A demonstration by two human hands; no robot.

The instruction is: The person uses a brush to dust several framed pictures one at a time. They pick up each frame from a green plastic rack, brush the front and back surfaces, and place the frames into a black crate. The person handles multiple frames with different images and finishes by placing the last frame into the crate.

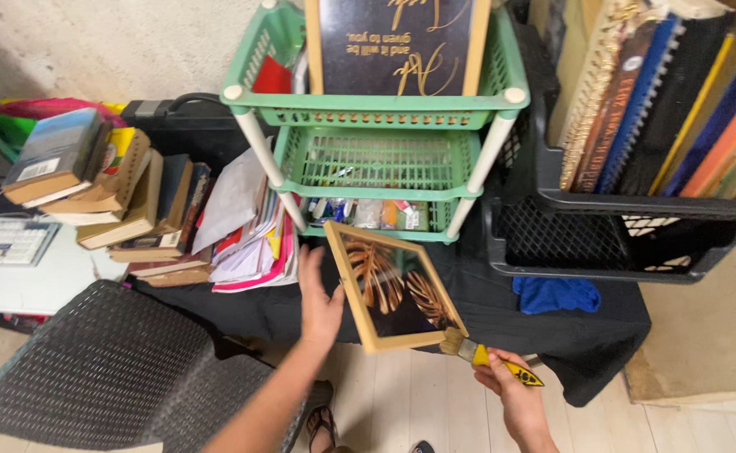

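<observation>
Left hand (319, 302) open, flat vs picture frame (395, 287) edge, frame tilted at centre, rack (376, 113) at 12; right hand (510, 390) grips brush (489, 357) at 5 w/ bristles on corner: brace frame firm, use light strokes

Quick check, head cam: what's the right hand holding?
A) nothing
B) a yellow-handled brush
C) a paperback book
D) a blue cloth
B: the right hand grips a yellow-handled brush, its bristles at the lower corner of the wooden picture frame that the left hand steadies.
</observation>
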